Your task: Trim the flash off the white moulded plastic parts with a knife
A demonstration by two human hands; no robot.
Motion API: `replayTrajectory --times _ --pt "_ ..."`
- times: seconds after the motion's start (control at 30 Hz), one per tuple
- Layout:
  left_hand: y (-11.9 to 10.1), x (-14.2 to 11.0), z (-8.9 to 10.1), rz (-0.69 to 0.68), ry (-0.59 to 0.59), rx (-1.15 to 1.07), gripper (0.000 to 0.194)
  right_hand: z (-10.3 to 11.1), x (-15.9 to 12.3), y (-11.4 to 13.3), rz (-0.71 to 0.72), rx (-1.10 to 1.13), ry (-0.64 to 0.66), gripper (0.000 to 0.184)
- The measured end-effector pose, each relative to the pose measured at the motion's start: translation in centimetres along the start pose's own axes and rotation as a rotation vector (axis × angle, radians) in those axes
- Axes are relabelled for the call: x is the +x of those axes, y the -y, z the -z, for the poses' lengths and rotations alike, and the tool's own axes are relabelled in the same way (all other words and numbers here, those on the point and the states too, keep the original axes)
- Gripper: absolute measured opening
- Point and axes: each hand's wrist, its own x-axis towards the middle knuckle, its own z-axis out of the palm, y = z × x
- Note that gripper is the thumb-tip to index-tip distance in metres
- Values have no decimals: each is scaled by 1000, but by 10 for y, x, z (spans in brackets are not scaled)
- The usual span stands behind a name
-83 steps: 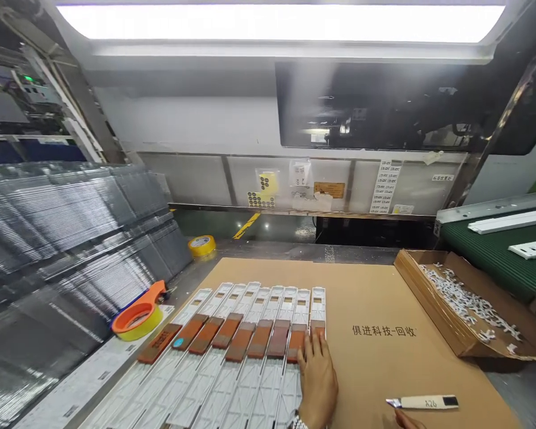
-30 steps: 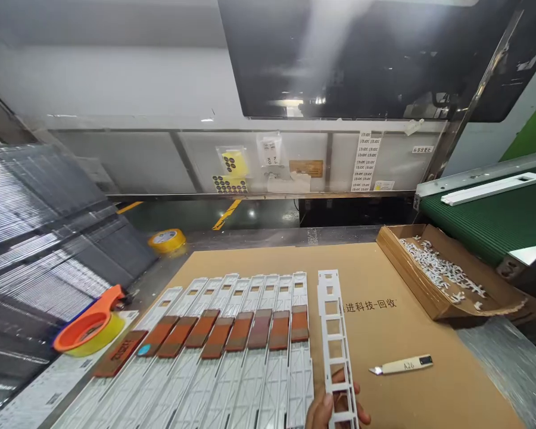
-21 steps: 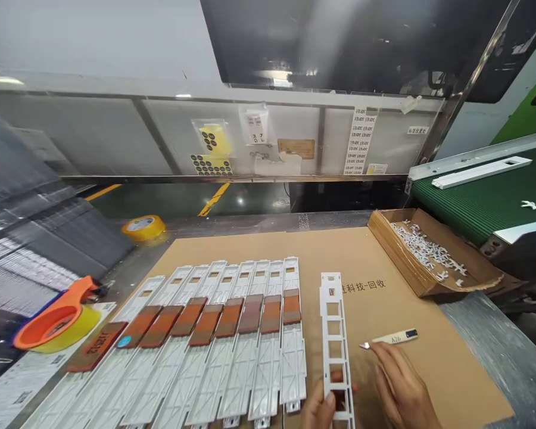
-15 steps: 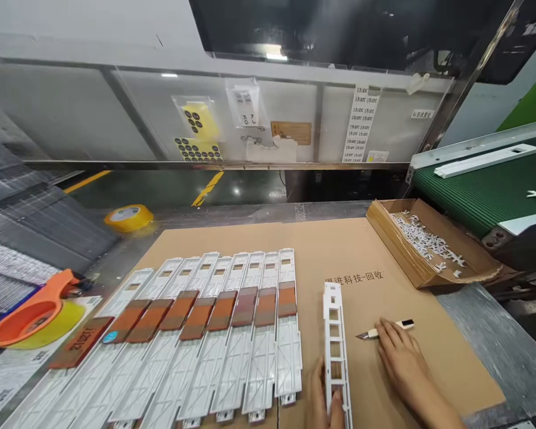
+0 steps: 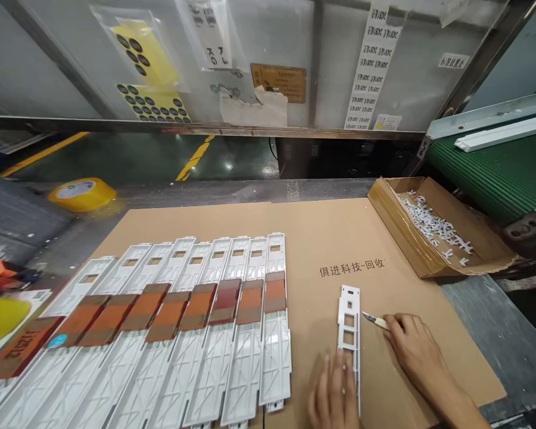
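A narrow white plastic strip [image 5: 349, 322] with a row of rectangular openings lies on the cardboard, pointing away from me. My left hand [image 5: 335, 393] grips its near part, fingers across the top; the thumb is hidden. Just right of the strip, my right hand [image 5: 417, 351] is closed around a craft knife [image 5: 380, 322] with a pale handle. Its blade points left, close to the strip's right edge but apart from it. To the left, several wider white plastic panels [image 5: 243, 372] lie side by side, with reddish-brown blocks [image 5: 249, 301] across them.
A brown cardboard sheet [image 5: 312, 238] covers the worktop. At the right stands an open cardboard box [image 5: 399, 241] of small white pieces, beside a green conveyor belt [image 5: 477, 179] carrying a white strip. Yellow tape [image 5: 83, 195] sits at the back left.
My left hand has shifted from the strip's sides to over its top, and the strip now lies flatter. My right hand has gone from resting over the knife to gripping it. The view has tilted down.
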Motion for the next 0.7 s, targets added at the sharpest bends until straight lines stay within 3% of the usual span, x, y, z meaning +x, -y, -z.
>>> replayTrajectory --times 0.1,0.17,0.33,0.5,0.7 --pt "3 33 1 -227 162 -102 51 2 1 -3 4 16 28 30" --pt "7 49 0 -309 227 -88 53 4 3 -5 -13 36 24 31" --pt "12 45 0 -165 283 -4 52 18 15 2 -79 164 -12 27" --pt "14 28 2 -128 267 46 55 40 41 30 -57 498 122 25" --pt "15 25 -5 -140 195 3 49 43 66 40 100 375 141 31"
